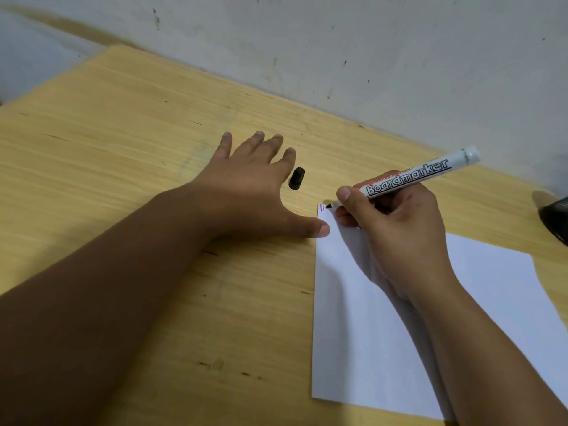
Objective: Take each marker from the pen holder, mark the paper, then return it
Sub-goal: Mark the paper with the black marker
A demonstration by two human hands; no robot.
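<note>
While the right hand [396, 232] pinches a marker [408, 178] in a normal writing grip, the left hand [246, 192] is just lying flat and open on the wooden table [123, 133], fingers spread, holding nothing. Using the paper [476, 318] as the reference: the left hand sits off its left edge on bare wood, with only the thumb tip touching the paper's edge close to the top-left corner. The right hand rests on the sheet itself, near that same corner, forearm running down across the page. Marker tip is black and sits right at the corner, touching or nearly touching the sheet, I honestly can't tell which. The barrel slants up and away from the paper toward the wall [368, 41], white body with "Boardmarker" printed in black outlined letters and a bit of red print above it, pale clear-ish end cap at the far end. Right by the tip there are a couple of short marks [322, 207] on the paper, one reddish and one bluish. The marker's black cap [297, 178] lies loose on the table beyond the paper's top-left corner, just beside the left hand's index finger but not touching it. Off the paper's right side, at the frame edge, there's a dark object [556, 219], mostly cut off.
</note>
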